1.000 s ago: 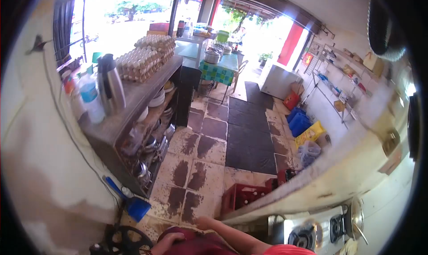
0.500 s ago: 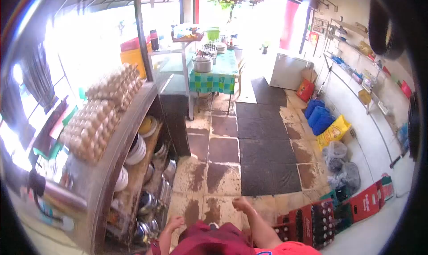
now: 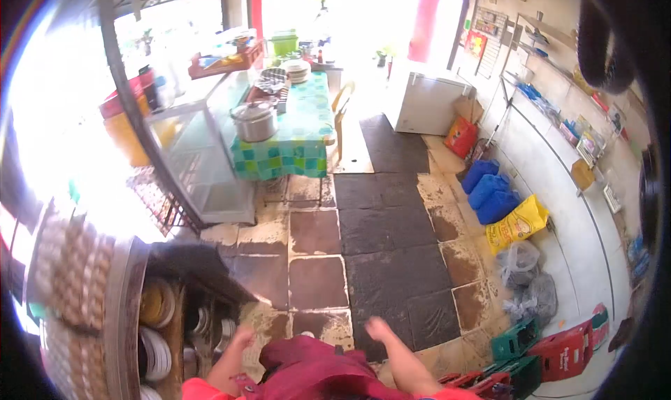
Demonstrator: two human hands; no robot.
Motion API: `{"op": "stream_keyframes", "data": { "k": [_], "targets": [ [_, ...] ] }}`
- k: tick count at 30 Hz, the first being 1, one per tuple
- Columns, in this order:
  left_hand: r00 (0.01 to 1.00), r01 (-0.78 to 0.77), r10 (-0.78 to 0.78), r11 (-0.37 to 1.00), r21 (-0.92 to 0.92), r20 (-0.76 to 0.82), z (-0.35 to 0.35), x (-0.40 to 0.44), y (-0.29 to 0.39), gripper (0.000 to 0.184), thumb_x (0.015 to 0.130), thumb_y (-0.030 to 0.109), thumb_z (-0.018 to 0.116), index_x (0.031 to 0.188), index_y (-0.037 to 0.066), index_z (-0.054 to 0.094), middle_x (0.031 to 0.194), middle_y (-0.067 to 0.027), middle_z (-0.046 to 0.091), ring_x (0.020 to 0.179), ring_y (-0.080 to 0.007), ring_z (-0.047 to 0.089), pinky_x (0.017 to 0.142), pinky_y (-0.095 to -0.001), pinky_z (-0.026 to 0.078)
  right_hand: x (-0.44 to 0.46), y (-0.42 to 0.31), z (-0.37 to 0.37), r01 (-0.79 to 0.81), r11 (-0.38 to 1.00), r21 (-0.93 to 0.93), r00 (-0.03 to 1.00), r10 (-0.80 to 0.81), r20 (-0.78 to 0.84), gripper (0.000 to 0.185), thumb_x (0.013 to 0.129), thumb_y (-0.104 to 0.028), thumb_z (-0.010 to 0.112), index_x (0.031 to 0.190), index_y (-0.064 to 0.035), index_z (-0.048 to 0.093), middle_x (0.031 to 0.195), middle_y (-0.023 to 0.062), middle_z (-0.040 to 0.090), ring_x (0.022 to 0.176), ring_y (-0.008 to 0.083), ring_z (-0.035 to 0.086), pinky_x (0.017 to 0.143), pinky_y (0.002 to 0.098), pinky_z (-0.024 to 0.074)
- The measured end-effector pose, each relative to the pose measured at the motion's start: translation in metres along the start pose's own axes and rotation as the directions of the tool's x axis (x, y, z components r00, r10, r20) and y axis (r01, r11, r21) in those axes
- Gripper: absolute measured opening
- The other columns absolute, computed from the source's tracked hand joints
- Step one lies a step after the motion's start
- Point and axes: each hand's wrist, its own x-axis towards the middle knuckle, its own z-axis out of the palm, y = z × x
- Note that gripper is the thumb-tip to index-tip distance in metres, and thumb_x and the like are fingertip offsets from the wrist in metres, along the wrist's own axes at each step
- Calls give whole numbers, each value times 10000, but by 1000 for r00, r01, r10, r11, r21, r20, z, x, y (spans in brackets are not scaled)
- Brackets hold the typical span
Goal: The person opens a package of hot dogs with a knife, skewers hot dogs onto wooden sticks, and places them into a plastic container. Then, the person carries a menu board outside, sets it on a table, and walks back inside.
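Note:
My left hand (image 3: 243, 336) hangs low in front of me, its fingers curled closed, with nothing visible in it. It is nearest to the wooden shelf unit (image 3: 126, 288), where stacked white bowls (image 3: 154, 354) and metal pots stand. My right hand (image 3: 378, 329) is closed in a loose fist over the dark floor tiles (image 3: 391, 260), apart from any object, and nothing shows in it. Between my arms is the dark red cloth (image 3: 314, 365) of my clothing.
Egg trays (image 3: 77, 274) top the shelf unit. Ahead stands a table with a checked cloth (image 3: 279, 161), holding a lidded pot (image 3: 254, 122). A glass cabinet (image 3: 217, 159) is beside it. Along the right wall are a white freezer (image 3: 428, 103), blue jugs (image 3: 493, 190), a yellow sack (image 3: 517, 224) and crates (image 3: 565, 353).
I have moved forward, and the table, cabinet and freezer appear nearer. The egg trays and shelf unit have slid back to the lower left. My left hand is slightly higher.

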Motion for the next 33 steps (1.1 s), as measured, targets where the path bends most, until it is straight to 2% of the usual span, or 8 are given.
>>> {"op": "stream_keyframes", "data": {
  "k": [3, 10, 13, 18, 26, 30, 31, 33],
  "targets": [
    [831, -471, 492, 376, 798, 259, 130, 42, 207, 333, 748, 261, 571, 932, -13, 618, 929, -223, 629, 867, -347, 606, 740, -420, 479, -59, 117, -18, -516, 806, -291, 706, 593, 388, 303, 806, -243, 547, 965, -2, 639, 1012, 225, 611, 960, 364, 583, 808, 427, 475],
    [652, -727, 674, 425, 539, 347, 291, 197, 533, 406, 765, 236, 615, 1098, 6, 575, 1031, -209, 619, 992, -335, 588, 848, -392, 467, 8, 240, -102, -857, 455, -242, 362, 866, 346, 299, 798, -232, 526, 990, -38, 648, 1007, 181, 630, 972, 340, 588, 830, 417, 472],
    [801, -507, 596, 617, 602, 63, 313, 237, 575, 430, 753, 257, 625, 1094, -1, 575, 1042, -209, 618, 996, -330, 589, 838, -388, 470, 125, 284, -125, -821, 532, -208, 433, 816, 383, 301, 795, -228, 517, 1000, -53, 651, 1004, 163, 638, 977, 330, 590, 840, 413, 470],
    [886, -400, 355, 256, 880, 300, 279, 339, 560, 451, 705, 298, 605, 1092, 66, 605, 1025, -216, 619, 973, -346, 593, 832, -411, 473, 455, 272, -279, -384, 923, 19, 920, 384, -81, 303, 759, -263, 506, 838, -13, 660, 925, 219, 632, 926, 366, 594, 795, 434, 483],
    [973, 8, -219, 358, 934, 75, 363, 483, 706, 419, 715, 376, 658, 996, 66, 679, 1028, -151, 650, 941, -242, 617, 808, -362, 491, 831, 188, -573, 125, 890, 438, 913, 70, -403, 208, 809, -210, 579, 912, -41, 646, 898, 177, 643, 868, 307, 633, 741, 379, 492],
    [676, -623, 87, -463, 630, 732, 492, 632, 882, 276, 726, 269, 576, 817, 30, 680, 838, -199, 651, 782, -340, 635, 680, -428, 504, 887, 288, -587, -169, 975, 145, 971, 190, -148, 255, 754, -289, 612, 884, -80, 678, 874, 160, 659, 851, 311, 642, 762, 386, 504],
    [851, -502, 370, 368, 782, 373, 526, 636, 937, 299, 708, 237, 569, 870, 3, 662, 875, -200, 650, 821, -349, 631, 702, -424, 505, 895, 337, -574, -287, 958, -3, 954, 286, -87, 287, 749, -317, 577, 875, -81, 681, 876, 164, 657, 858, 323, 635, 759, 407, 502],
    [763, -610, 505, 352, 710, 404, 584, 650, 1065, 331, 727, 244, 563, 924, -9, 645, 939, -218, 635, 897, -339, 618, 765, -406, 497, 889, 378, -587, -534, 833, -142, 834, 547, 73, 258, 745, -243, 550, 813, -22, 663, 846, 194, 647, 826, 354, 631, 715, 427, 499]
  ]
}}
